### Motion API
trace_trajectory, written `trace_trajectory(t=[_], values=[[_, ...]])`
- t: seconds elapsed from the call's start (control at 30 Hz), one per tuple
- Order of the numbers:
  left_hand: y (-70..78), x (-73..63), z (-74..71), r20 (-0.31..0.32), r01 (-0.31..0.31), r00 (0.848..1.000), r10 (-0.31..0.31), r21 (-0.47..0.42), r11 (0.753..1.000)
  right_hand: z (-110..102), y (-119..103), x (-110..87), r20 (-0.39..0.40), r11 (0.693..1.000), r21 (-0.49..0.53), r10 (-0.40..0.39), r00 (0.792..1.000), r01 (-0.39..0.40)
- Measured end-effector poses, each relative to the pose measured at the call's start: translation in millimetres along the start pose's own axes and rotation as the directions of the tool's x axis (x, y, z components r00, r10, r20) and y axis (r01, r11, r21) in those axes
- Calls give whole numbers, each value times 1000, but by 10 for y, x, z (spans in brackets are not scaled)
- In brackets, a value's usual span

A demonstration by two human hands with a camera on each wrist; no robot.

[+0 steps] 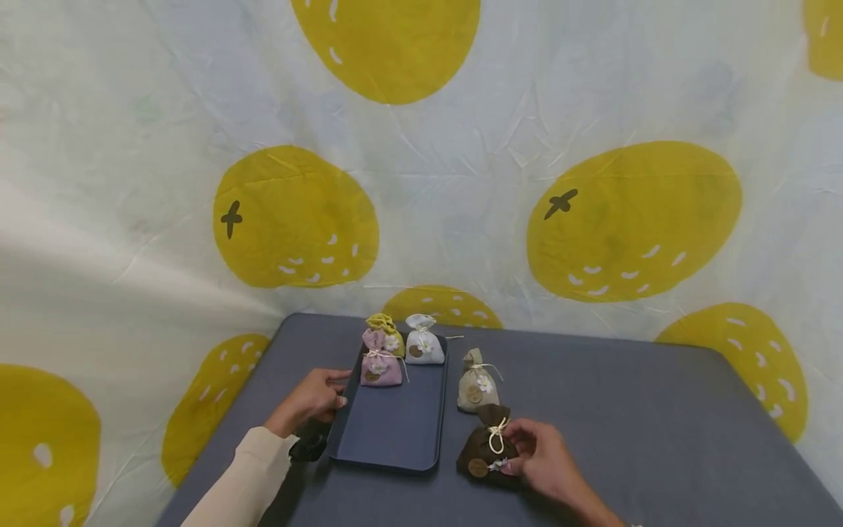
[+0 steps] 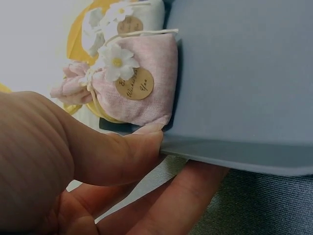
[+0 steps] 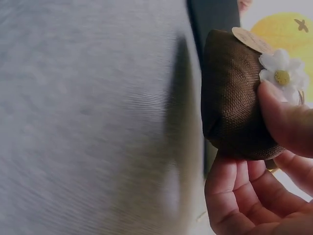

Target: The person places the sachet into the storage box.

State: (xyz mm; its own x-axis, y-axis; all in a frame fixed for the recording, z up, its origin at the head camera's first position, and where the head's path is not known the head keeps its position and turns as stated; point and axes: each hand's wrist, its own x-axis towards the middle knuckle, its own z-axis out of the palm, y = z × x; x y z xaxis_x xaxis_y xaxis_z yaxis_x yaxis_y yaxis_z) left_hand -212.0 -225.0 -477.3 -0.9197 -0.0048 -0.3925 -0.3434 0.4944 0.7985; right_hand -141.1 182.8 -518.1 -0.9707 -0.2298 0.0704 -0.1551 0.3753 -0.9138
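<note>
My left hand [image 1: 312,399] grips the left rim of a dark grey tray [image 1: 394,432], thumb at the top edge and fingers underneath in the left wrist view. My right hand [image 1: 545,457] pinches a dark brown drawstring pouch [image 1: 481,445] between thumb and fingers, to the right of the tray. A white flower and a round tan tag decorate this pouch; in the right wrist view it appears held off the table. Inside the tray's far end sit a pink pouch [image 1: 380,368], a white pouch [image 1: 424,346] and a yellow pouch [image 1: 380,322], partly hidden behind the pink one.
A beige pouch [image 1: 476,389] stands on the grey table [image 1: 626,417], just beyond the brown one and right of the tray. Behind the table hangs a pale cloth [image 1: 454,219] printed with large yellow fruit.
</note>
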Motion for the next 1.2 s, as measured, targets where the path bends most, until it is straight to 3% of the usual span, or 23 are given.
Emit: trace_trajectory(t=[0.47, 0.9, 1.2], values=[[25, -3, -22, 5, -4, 1000, 4, -15, 1000, -186, -305, 79, -60, 997, -8, -75, 995, 74], [41, -18, -14, 11, 7, 1000, -7, -7, 1000, -315, -514, 108, -33, 994, -42, -99, 995, 98], [13, -43, -15, 6, -10, 1000, 9, 10, 1000, -286, -644, 163, -33, 992, -50, -119, 992, 117]])
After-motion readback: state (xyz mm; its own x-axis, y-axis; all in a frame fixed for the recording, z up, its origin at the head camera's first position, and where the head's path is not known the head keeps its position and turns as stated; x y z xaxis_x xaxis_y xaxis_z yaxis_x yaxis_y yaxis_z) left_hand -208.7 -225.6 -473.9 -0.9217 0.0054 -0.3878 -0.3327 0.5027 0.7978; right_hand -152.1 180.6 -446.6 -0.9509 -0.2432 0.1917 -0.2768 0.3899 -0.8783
